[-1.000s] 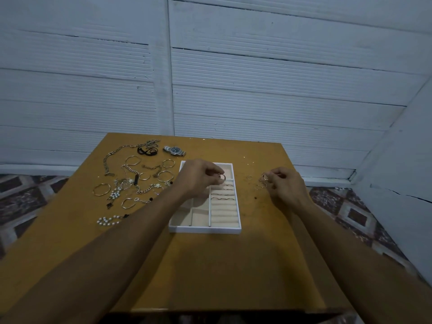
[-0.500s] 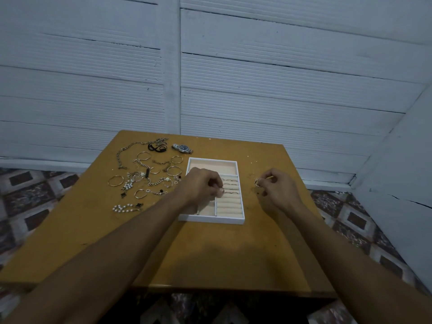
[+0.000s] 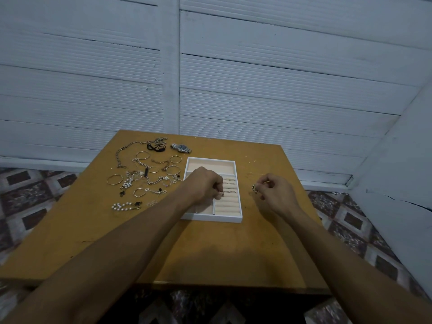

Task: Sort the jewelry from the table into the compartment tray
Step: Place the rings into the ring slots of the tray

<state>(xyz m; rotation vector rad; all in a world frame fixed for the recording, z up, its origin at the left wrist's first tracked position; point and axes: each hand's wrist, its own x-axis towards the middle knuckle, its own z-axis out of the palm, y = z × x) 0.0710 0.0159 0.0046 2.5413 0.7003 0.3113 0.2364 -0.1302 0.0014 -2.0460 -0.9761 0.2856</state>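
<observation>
Fingers (image 3: pixel 217 184) of left hand (image 3: pixel 202 186) pinch ring (image 3: pixel 222 194) over tray (image 3: pixel 211 218); right hand (image 3: pixel 277 195) pinches trinket (image 3: pixel 254 188) beside tray's edge.

Single view: your head camera sits above the near edge of the table (image 3: pixel 222 253), facing forward and down; wall (image 3: pixel 280 78) fills upper half.

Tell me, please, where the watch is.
In the head view, the watch lies near the table's far edge, just beyond the tray's far-left corner.

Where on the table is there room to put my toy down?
Bare wood: the strip of table between the tray and the near edge, and the near left corner below the pearl bracelet. Crowded: the jewelry pile left of the tray.
</observation>
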